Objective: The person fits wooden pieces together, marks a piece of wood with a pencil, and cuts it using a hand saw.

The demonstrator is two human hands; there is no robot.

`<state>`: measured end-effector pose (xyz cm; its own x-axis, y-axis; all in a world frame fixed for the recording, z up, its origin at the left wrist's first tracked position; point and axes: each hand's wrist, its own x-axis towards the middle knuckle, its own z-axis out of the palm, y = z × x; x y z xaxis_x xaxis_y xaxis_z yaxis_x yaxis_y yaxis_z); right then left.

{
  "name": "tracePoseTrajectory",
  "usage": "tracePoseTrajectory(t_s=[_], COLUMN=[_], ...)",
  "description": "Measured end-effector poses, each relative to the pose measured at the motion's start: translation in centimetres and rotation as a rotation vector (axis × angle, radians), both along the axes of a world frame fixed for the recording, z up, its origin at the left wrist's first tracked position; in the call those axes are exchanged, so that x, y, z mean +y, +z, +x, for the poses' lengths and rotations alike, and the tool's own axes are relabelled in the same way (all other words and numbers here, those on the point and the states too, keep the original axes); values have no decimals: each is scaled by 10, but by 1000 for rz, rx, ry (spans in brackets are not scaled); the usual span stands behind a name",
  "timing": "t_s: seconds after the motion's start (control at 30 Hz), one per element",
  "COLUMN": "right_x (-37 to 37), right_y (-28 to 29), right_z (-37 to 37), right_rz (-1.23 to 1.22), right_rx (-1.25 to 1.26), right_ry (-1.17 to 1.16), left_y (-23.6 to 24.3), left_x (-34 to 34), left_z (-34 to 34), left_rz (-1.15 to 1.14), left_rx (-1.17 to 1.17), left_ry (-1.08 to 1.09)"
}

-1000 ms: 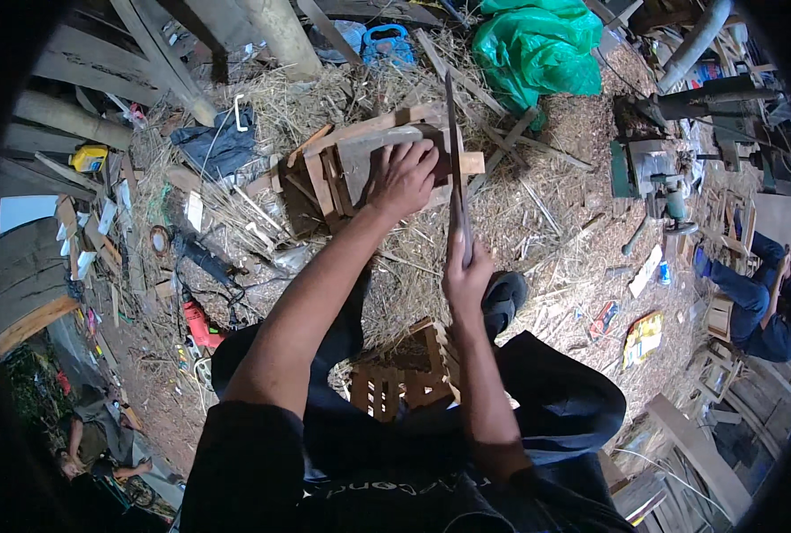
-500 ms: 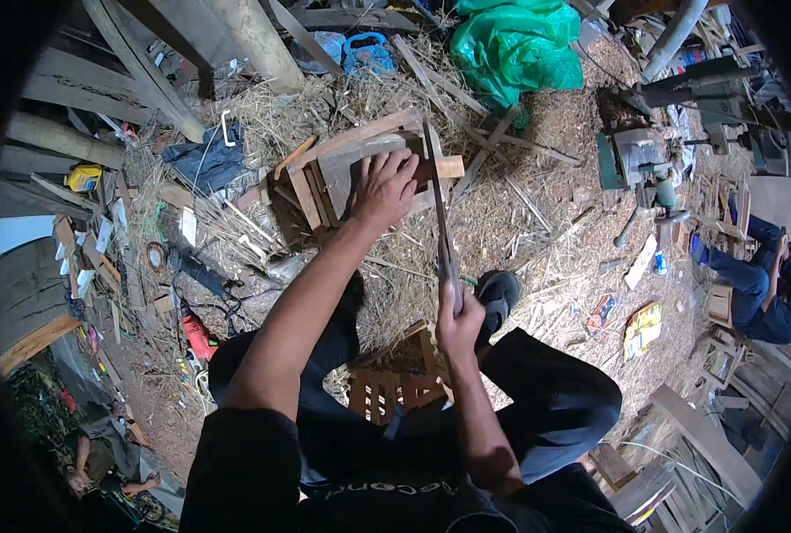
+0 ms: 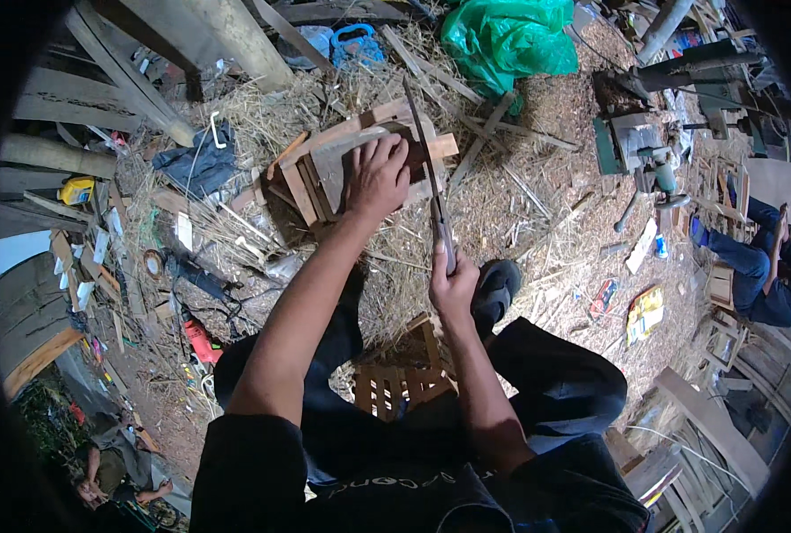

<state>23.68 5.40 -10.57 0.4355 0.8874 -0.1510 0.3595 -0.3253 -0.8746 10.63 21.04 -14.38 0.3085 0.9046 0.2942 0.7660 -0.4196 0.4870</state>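
Note:
My right hand (image 3: pixel 455 282) is closed around the handle of a handsaw (image 3: pixel 430 169). Its long narrow blade points away from me and crosses a piece of wood (image 3: pixel 446 145) near its pale right end. My left hand (image 3: pixel 377 173) presses that wood down, fingers bent over it and slightly apart; the palm hides part of the piece. Under it is a low wooden stool or bench (image 3: pixel 329 171) with a framed edge. How deep the blade sits in the wood I cannot tell.
Straw and shavings cover the ground. A green plastic bag (image 3: pixel 511 44) lies beyond the bench, a red power tool (image 3: pixel 202 339) and an angle grinder (image 3: pixel 191 274) to the left. A bench vise (image 3: pixel 653 164) stands at right. One person (image 3: pixel 764 266) sits far right, another (image 3: pixel 102 471) lower left.
The saw has tilted, its tip swinging to the left, and my right hand has shifted slightly up and left. My left hand stays on the wood. The whole view has shifted a little.

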Motion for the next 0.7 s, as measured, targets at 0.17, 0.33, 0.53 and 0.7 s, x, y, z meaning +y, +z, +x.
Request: tracePoseTrajectory(t_s=[0.17,0.33,0.53,0.7], right_x=[2,-5,-14,11], right_y=[-3,-2,-19,40], right_z=[2,-4,6,5], right_rz=[0,69,13,23], right_rx=[49,105,84,183], right_ry=[-3,9,-9,-53], left_y=[-2,2,11,54], left_x=[5,4,2,25], left_z=[-1,-4,2,-8], left_rz=[15,19,-105,-203], left_rx=[9,25,24,-163], left_ry=[6,-7,-42,-54])
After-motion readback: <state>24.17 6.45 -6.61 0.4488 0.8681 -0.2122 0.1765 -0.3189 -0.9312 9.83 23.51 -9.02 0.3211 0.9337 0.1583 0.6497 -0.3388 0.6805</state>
